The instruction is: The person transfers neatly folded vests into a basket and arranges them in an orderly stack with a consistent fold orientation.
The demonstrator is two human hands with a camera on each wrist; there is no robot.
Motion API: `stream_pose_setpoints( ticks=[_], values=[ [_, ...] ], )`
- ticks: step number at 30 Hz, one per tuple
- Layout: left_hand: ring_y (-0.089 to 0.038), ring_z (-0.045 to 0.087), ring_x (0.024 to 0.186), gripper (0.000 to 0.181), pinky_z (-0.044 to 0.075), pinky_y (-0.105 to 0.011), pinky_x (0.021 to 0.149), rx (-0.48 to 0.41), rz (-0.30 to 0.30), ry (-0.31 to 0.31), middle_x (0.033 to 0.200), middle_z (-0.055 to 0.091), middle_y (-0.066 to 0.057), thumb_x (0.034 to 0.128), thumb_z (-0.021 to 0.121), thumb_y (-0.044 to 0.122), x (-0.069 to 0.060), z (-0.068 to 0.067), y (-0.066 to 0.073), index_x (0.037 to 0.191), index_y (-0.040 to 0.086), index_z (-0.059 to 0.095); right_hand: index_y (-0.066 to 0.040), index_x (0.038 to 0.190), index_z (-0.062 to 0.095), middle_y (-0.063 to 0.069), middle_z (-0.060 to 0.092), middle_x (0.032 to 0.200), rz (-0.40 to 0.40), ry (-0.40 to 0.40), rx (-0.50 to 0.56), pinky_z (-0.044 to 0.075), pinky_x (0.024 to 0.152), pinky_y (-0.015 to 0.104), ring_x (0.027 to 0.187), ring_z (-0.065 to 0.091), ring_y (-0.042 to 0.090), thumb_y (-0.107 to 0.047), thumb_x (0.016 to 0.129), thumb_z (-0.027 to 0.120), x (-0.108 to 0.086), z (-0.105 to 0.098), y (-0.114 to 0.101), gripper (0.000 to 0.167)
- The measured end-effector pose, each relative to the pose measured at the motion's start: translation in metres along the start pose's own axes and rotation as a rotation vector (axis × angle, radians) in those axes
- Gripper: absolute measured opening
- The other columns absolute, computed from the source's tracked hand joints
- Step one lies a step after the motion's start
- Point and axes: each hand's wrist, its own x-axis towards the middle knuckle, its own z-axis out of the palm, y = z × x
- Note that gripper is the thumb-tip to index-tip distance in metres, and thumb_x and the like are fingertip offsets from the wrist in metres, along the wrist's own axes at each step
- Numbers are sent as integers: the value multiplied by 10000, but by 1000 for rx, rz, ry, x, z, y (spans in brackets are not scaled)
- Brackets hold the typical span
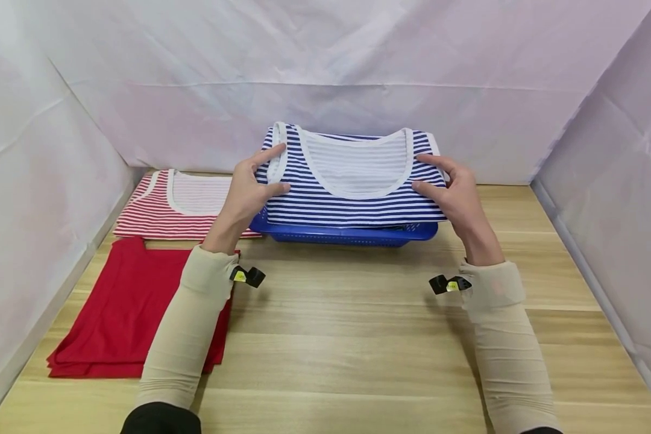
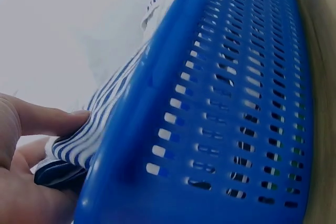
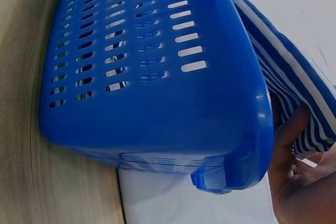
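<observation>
A folded tank top [image 1: 352, 211] with blue and white stripes and a white scoop neckline lies over the top of a blue perforated basket [image 1: 336, 236]. My left hand [image 1: 245, 185] grips its left side, thumb on the upper face. At the opposite side, my right hand [image 1: 456, 190] holds the fabric between thumb and fingers. In the left wrist view, the striped cloth [image 2: 107, 114] hangs just past the basket rim, its folded edge in the hand. The right wrist view shows the striped cloth [image 3: 291, 61] raised above the rim there. Most of the basket's inside is hidden.
To the left, a folded red-and-white striped tank top [image 1: 146, 211] lies near the back cloth wall [image 1: 195, 120]. In front of it are stacked red garments [image 1: 125, 301], partly under my left forearm. Everything stands on a wooden table [image 1: 347, 337], with cloth walls at both sides.
</observation>
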Motion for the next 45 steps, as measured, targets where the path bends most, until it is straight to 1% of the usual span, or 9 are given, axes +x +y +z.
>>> stream_pose_setpoints(
  ticks=[5, 13, 18, 22, 25, 29, 33, 40, 45],
  values=[
    [-210, 106, 1622, 765, 292, -455, 1254, 160, 13, -37, 1721, 232, -92, 876, 726, 9, 1, 0, 0, 1551, 280, 488, -134, 1479, 571, 152, 486, 1502, -4, -25, -60, 585, 753, 173, 929, 668, 75, -92, 956, 696, -1, 0, 2, 540],
    [-361, 358, 1501, 859, 371, -565, 1182, 405, 44, -112, 1709, 245, -149, 889, 750, 137, 1, 1, -3, 1626, 286, 335, -134, 1480, 576, 145, 459, 1555, -2, -9, -150, 521, 813, 138, 1161, 560, 193, -72, 951, 700, 2, 5, 4, 547],
    [-365, 394, 1474, 855, 404, -541, 1148, 416, 48, -125, 1702, 261, -164, 896, 755, 112, 2, 3, -6, 1629, 242, 335, -96, 1459, 591, 161, 464, 1565, -6, 5, -223, 452, 1017, 289, 1343, 459, 275, -47, 934, 706, 3, 9, 6, 540],
    [-360, 461, 1396, 842, 432, -527, 1103, 426, 45, -126, 1691, 287, -169, 896, 756, 108, 2, 5, -9, 1625, 209, 347, -52, 1421, 612, 189, 507, 1524, -26, 20, -265, 385, 1144, 468, 1373, 460, 297, -26, 913, 705, 6, 14, 10, 518],
    [-354, 495, 1329, 844, 449, -522, 1075, 446, 48, -125, 1682, 305, -169, 899, 754, 111, 3, 5, -9, 1629, 200, 340, -38, 1417, 613, 214, 522, 1502, -58, 18, -319, 339, 1199, 512, 1407, 452, 329, -39, 910, 700, 8, 18, 12, 515],
    [-372, 441, 1427, 845, 409, -539, 1153, 492, 63, -139, 1688, 286, -183, 914, 741, 130, 3, 7, -8, 1638, 184, 310, -35, 1435, 598, 218, 496, 1541, -94, -3, -381, 295, 1239, 541, 1490, 395, 354, -63, 946, 619, 9, 23, 14, 490],
    [-376, 259, 1571, 849, 294, -546, 1249, 530, 83, -158, 1704, 234, -203, 920, 737, 149, 3, 9, -8, 1642, 157, 292, -36, 1462, 570, 212, 451, 1589, -99, -30, -422, 270, 1252, 563, 1540, 331, 356, -78, 987, 531, 9, 26, 15, 478],
    [-360, 317, 1541, 882, 343, -527, 1224, 546, 95, -194, 1704, 238, -192, 913, 744, 129, 4, 12, -10, 1648, 125, 257, 0, 1473, 543, 250, 469, 1556, -125, -37, -499, 282, 1242, 580, 1524, 350, 396, -20, 996, 517, 9, 30, 16, 479],
    [-370, 208, 1591, 880, 275, -548, 1258, 586, 57, -218, 1719, 179, -203, 929, 737, 156, 4, 13, -9, 1655, 151, 239, 10, 1454, 560, 247, 495, 1535, -122, -30, -561, 325, 1217, 580, 1486, 404, 409, 3, 976, 522, 11, 34, 16, 481]
  ],
)
